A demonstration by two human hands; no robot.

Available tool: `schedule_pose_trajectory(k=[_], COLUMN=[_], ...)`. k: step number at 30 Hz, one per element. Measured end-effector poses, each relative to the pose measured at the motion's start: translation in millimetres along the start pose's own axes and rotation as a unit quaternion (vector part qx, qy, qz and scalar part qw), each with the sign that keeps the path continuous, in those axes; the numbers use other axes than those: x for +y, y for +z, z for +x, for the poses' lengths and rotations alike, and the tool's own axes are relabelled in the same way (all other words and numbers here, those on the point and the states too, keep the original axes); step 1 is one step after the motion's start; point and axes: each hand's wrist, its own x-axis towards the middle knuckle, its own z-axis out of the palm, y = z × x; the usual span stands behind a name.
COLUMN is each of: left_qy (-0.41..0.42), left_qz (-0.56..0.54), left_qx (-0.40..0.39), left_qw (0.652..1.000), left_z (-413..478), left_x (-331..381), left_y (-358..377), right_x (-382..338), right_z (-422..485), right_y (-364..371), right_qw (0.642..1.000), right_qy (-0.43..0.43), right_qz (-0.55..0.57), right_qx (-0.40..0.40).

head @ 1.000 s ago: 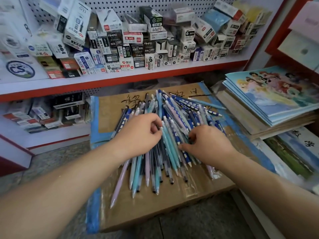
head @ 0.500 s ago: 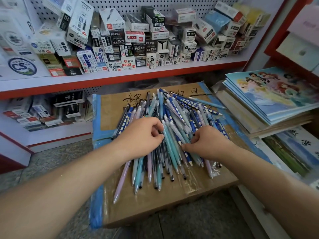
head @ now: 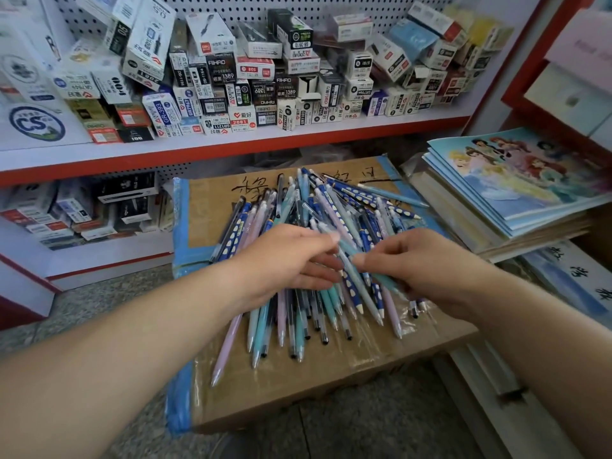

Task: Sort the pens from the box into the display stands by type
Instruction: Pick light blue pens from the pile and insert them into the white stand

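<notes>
"On top of the taped cardboard box (head: 231, 207), what is lying there?"

"A loose heap of pens (head: 331, 207), fanned out with most tips towards the person. Many are spotted navy pens (head: 351, 193), others are teal, and a few are lilac. One lilac pen (head: 228, 341) sticks out farthest at the near left corner of the heap."

"And the hands?"

"Both are over the middle of the heap, close together but apart. From the left comes the left hand (head: 284, 260), its fingers nearly straight and spread, with the fingertips (head: 331, 238) on the pens. I can't make out a grip on anything. On the right hand (head: 420, 260) the fingers are curled and the thumb is pressed to a teal pen (head: 382, 279) that runs slantwise under the palm — that one it pinches. Both hands are a little blurred."

"Where does the box stand?"

"It's on a grey speckled floor (head: 381, 425), just in front of a white shelf (head: 231, 140) with a red edge. Blue tape (head: 180, 226) runs down the box's left side, clear tape shines across its near part, and there is black handwriting at the far end."

"What's around it?"

"Small stationery cartons (head: 245, 77) crowd the shelf, and more sit on the lower level at the left. Just beside the box on the right is a stack of picture books (head: 516, 180) — cartoon figures on the top cover."
</notes>
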Motion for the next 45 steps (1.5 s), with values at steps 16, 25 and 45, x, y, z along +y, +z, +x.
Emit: schedule_pose_trajectory(k=[16,25,45], left_qy=[-0.058,-0.078,-0.1], left_qz=[-0.13,-0.223,-0.099], left_qx=[0.054,-0.002,0.074], left_qw=[0.988,0.972,0.987], left_z=[-14.3,-17.9,-24.7], left_x=[-20.1,-27.2,-30.8], left_y=[-18.9,-7.5,-29.4], right_x=[27.8,2.7,17.2], right_z=[35.2,23.8,26.7], right_y=[32.8,62.0,81.5], right_qw=[0.949,0.987,0.932], right_qy=[-0.048,-0.137,-0.087], right_qz=[-0.284,-0.026,-0.312], right_qx=[0.126,0.085,0.164])
